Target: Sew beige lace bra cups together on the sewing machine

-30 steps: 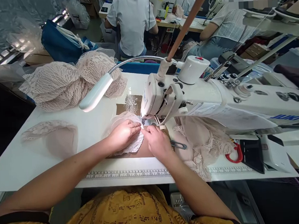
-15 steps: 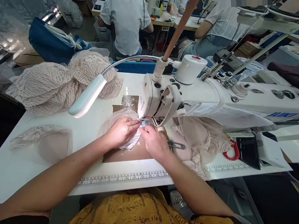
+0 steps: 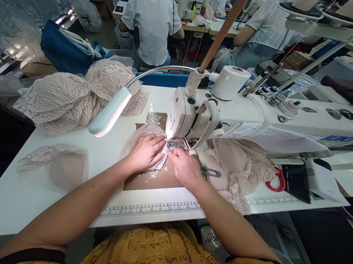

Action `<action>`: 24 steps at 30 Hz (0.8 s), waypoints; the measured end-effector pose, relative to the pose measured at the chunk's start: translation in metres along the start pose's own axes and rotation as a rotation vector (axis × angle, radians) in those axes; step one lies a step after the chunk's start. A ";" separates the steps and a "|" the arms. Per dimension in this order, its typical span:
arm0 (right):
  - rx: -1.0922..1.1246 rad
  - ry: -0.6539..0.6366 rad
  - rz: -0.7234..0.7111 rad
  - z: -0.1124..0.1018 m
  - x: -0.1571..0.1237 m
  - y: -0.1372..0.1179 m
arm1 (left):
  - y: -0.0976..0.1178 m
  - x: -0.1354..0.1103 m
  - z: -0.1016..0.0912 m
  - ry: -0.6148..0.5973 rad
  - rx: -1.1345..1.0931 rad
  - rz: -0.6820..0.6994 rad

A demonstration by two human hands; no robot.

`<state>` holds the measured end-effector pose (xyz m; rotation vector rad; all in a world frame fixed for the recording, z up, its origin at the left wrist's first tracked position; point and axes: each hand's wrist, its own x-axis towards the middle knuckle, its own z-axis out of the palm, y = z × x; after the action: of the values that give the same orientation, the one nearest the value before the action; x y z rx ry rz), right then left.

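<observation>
A pale lace piece (image 3: 154,164) lies under the needle of a white sewing machine (image 3: 237,117). My left hand (image 3: 144,151) rests on the lace, its fingers pressed down flat just left of the presser foot. My right hand (image 3: 184,167) sits beside it, fingertips pinching the lace edge right at the needle. Both hands touch the same piece. The needle itself is hidden behind the machine head and my fingers.
A gooseneck lamp (image 3: 110,112) hangs over the table. A heap of lace (image 3: 74,98) lies back left, a single lace cup (image 3: 54,166) at the left. More lace (image 3: 240,168), a metal clip (image 3: 209,171) and red-handled scissors (image 3: 275,182) lie right. Other people sit at machines behind.
Both hands have crept slightly toward the needle with the lace piece. The view has shifted a little.
</observation>
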<state>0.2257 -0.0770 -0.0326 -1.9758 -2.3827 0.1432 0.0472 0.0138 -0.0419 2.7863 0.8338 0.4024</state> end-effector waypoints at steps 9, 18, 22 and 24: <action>-0.002 0.113 0.008 0.007 0.001 0.003 | 0.011 -0.013 -0.015 -0.096 0.084 -0.196; -0.007 0.240 -0.104 0.019 0.000 0.014 | -0.021 -0.127 -0.077 0.036 0.143 -0.716; 0.109 0.254 -0.112 0.018 -0.001 0.016 | -0.053 -0.192 -0.081 0.211 0.155 -0.992; 0.263 0.246 -0.136 0.011 -0.004 0.013 | -0.055 -0.215 -0.078 0.271 0.137 -1.036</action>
<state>0.2385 -0.0788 -0.0451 -1.6112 -2.2035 0.1851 -0.1779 -0.0521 -0.0259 1.9997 2.2140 0.5146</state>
